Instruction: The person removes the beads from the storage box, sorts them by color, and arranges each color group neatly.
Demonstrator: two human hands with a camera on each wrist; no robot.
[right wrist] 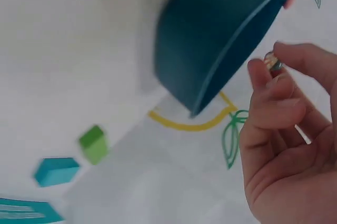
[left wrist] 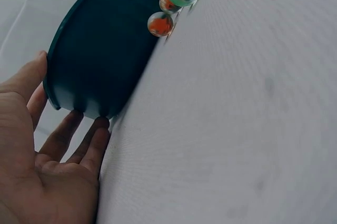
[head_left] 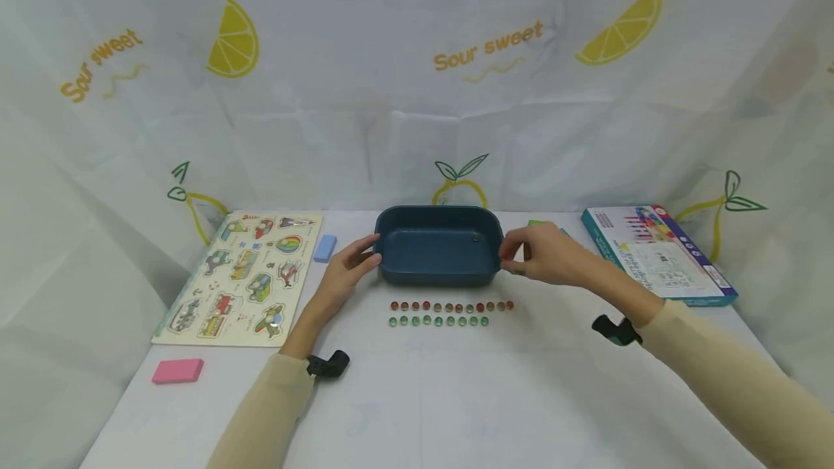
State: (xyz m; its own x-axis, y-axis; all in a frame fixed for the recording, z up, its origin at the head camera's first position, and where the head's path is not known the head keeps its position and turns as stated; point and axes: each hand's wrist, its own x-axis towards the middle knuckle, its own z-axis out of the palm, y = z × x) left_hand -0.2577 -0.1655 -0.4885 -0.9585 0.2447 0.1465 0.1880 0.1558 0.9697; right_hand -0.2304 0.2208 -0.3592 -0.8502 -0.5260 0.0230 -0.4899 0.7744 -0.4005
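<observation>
A dark teal rectangular tub (head_left: 438,279) stands on the white-covered table, a small marble (head_left: 476,237) inside it. My left hand (head_left: 345,268) rests against its left end; in the left wrist view the fingertips touch the end wall and the thumb lies at the rim. By the right end is my right hand (head_left: 547,255). Its thumb and finger pinch a clear marble with coloured streaks (right wrist: 272,62), seen near the tub's rim in the right wrist view. In front of the tub lie a row of mostly orange marbles (head_left: 426,305) and a row of green marbles (head_left: 439,322).
On the left lie a wooden picture puzzle (head_left: 244,277), a blue block (head_left: 325,248) and a pink block (head_left: 178,370). To the right is a flat boxed set (head_left: 658,255). Green (right wrist: 93,144) and teal (right wrist: 57,171) blocks sit behind my right hand. A printed curtain (head_left: 365,143) hangs behind.
</observation>
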